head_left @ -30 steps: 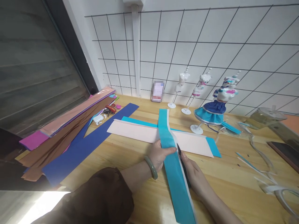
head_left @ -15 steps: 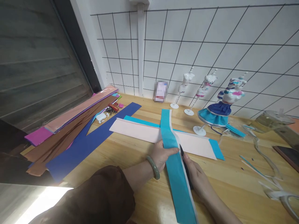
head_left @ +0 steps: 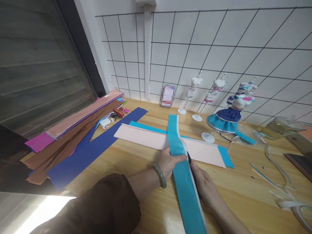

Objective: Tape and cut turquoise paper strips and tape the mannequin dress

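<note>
A long teal paper strip (head_left: 186, 191) with a white edge runs from the table's middle toward me. My left hand (head_left: 168, 161), with a green bangle at the wrist, pinches it near its middle, thumb on top. At the strip's right edge my right hand (head_left: 203, 180) is closed on a black tool (head_left: 189, 158), whose pointed tip touches the white edge; most of the tool is hidden. Under the far part of the teal strip, a pale pink strip (head_left: 143, 138) lies crosswise, with a brighter blue strip (head_left: 225, 156) beneath it.
Dark blue paper (head_left: 97, 146), brown sheets (head_left: 70, 139) and an earbud case (head_left: 105, 122) lie at the left. Small dress forms stand behind, one in a blue ruffled skirt (head_left: 223, 121). A glass teapot (head_left: 280, 126), tape and thin offcuts are at the right.
</note>
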{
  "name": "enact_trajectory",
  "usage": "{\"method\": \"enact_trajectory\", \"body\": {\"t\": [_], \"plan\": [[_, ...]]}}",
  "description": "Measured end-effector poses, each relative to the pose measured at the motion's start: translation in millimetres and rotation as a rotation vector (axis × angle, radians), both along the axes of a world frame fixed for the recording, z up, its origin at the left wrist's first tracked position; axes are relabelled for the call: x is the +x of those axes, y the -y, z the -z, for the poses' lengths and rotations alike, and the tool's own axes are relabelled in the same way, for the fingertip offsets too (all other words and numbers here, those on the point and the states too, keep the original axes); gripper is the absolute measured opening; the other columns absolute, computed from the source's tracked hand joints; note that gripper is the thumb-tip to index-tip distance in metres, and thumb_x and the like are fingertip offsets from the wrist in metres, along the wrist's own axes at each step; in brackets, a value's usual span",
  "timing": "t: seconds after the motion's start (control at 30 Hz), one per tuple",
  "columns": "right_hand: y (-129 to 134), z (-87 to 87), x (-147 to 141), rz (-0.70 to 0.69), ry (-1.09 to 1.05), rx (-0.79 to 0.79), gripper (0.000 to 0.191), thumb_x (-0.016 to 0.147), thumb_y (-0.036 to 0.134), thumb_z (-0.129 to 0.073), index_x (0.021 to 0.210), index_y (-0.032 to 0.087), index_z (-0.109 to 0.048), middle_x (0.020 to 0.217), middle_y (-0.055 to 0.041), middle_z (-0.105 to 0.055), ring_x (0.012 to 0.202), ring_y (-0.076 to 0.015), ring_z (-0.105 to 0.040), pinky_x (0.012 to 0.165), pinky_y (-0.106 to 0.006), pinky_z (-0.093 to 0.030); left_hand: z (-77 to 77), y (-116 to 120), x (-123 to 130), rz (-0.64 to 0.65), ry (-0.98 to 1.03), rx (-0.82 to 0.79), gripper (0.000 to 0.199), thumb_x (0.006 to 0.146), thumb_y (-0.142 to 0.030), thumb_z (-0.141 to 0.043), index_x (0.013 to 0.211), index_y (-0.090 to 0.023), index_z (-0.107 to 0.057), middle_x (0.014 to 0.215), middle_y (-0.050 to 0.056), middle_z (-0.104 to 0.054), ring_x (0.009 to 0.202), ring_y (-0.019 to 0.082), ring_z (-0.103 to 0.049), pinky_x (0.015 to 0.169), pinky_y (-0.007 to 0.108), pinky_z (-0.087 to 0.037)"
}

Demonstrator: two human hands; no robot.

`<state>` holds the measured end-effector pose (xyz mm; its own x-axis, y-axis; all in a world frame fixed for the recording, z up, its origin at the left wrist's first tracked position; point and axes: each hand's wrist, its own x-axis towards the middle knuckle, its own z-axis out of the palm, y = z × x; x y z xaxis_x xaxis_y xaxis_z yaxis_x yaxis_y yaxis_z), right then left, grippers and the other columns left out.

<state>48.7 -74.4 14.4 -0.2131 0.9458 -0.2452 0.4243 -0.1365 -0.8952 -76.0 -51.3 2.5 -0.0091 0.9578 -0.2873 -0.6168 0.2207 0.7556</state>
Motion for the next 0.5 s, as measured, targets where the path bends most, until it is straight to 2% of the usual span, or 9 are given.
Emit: {"method": "enact_trajectory", "body": {"t": [0.5], "plan": [[-1.7,-1.4,-0.9,-0.006,-0.045,0.001,0.059,0.077,0.067,-0.031,0.068,0.017,-0.061,0.074,-0.0073,-0.068,0.074,-0.0244,-0.060,0.067,-0.030,-0.047,-1.0,0.3,-0.2,0.024,0.034,-0.001,0.034,0.045,-0.020,-0.079,0.074,-0.013,-0.063,0.072,0.006,-0.066,0.064,0.017,-0.059,0.067,0.033,-0.045]]}}
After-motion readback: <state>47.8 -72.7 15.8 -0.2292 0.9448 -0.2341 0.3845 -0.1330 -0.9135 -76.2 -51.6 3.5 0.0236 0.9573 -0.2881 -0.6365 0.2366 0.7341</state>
